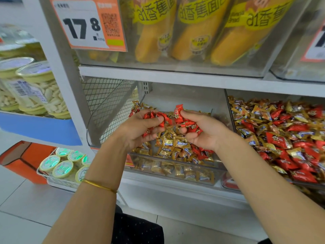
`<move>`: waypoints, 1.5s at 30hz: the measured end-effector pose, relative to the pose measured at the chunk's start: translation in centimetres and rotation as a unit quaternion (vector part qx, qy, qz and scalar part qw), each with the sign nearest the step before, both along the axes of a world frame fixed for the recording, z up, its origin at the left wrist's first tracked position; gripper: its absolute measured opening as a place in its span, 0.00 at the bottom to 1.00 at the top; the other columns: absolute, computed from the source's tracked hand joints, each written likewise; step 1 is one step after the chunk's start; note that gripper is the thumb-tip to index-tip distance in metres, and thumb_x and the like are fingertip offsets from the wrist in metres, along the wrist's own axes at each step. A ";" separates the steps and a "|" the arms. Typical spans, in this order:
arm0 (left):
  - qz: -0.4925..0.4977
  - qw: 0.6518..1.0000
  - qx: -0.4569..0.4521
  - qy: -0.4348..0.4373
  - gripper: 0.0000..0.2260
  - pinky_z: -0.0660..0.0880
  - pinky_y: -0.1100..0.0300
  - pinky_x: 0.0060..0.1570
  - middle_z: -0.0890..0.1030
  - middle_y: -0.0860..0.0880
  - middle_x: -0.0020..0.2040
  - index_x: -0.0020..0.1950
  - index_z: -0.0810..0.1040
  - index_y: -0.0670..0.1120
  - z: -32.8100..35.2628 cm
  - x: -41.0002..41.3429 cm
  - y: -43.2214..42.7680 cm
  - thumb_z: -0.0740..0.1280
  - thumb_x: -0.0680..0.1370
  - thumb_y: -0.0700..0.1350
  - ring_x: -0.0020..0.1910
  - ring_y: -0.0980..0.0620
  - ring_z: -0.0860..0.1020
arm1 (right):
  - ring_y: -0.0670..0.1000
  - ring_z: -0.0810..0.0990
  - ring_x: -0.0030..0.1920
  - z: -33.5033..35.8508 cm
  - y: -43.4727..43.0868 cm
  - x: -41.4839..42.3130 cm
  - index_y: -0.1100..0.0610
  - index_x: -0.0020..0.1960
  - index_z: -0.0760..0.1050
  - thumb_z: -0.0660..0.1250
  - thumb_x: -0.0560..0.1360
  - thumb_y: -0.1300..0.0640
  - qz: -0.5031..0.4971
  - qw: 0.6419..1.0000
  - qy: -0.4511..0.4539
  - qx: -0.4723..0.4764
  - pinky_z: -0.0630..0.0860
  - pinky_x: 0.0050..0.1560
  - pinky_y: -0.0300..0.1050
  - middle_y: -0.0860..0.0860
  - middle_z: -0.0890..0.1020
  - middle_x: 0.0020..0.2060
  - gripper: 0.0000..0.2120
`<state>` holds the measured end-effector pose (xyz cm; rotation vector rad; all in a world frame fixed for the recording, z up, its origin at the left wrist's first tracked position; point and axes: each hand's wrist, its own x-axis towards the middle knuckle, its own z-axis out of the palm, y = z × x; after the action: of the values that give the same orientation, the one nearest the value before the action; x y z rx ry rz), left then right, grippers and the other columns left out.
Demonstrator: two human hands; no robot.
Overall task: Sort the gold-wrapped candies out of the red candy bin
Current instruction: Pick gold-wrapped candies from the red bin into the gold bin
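Note:
Both hands hover over a clear bin [175, 167] on the lower shelf that holds mostly gold-wrapped candies [168, 147] and a few red ones. My left hand [139, 128] grips a bunch of red-wrapped candies [159, 118]. My right hand [200, 128] holds more red candies [190, 127] in its curled fingers, and one red candy [178, 111] sticks up between thumb and fingertip. To the right, a second bin [230, 110] is piled with mixed red and gold candies [284, 131].
A wire mesh divider [107, 103] stands left of the bin. Above, a shelf [175, 79] carries clear boxes of yellow banana bread packs [195, 32] and a price tag [86, 23]. Jars [42, 88] and lidded cups [61, 164] sit at left.

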<state>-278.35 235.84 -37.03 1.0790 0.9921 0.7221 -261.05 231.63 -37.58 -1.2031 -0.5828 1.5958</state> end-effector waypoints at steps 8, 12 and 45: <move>-0.102 0.991 0.018 -0.088 0.09 0.77 0.66 0.26 0.84 0.43 0.39 0.49 0.76 0.45 2.8 4.0 -3.5 0.68 0.70 0.37 0.36 0.52 0.84 | 0.48 0.72 0.27 3.8 -6.0 5.1 0.60 0.46 0.73 0.63 0.76 0.64 0.012 0.997 -0.021 0.074 0.63 0.19 0.32 0.60 0.81 0.41 0.01; -0.162 0.983 0.062 -0.057 0.08 0.79 0.65 0.29 0.83 0.45 0.37 0.51 0.75 0.43 3.6 8.9 -6.9 0.66 0.74 0.34 0.36 0.51 0.84 | 0.50 0.75 0.27 4.2 -10.2 10.0 0.57 0.47 0.73 0.66 0.73 0.65 -0.036 0.987 -0.140 0.072 0.61 0.18 0.33 0.55 0.77 0.35 0.06; 0.014 0.900 0.371 0.226 0.11 0.73 0.66 0.46 0.78 0.52 0.56 0.50 0.78 0.50 -0.5 7.3 -1.6 0.64 0.76 0.34 0.51 0.54 0.77 | 0.47 0.79 0.51 3.4 -5.2 5.0 0.58 0.58 0.77 0.55 0.75 0.74 0.093 0.849 -0.462 0.238 0.77 0.53 0.40 0.50 0.79 0.51 0.20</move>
<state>-271.04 234.19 -37.50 1.9701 1.1505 0.9275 -256.03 226.45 -34.22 -1.5005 -1.6456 0.8207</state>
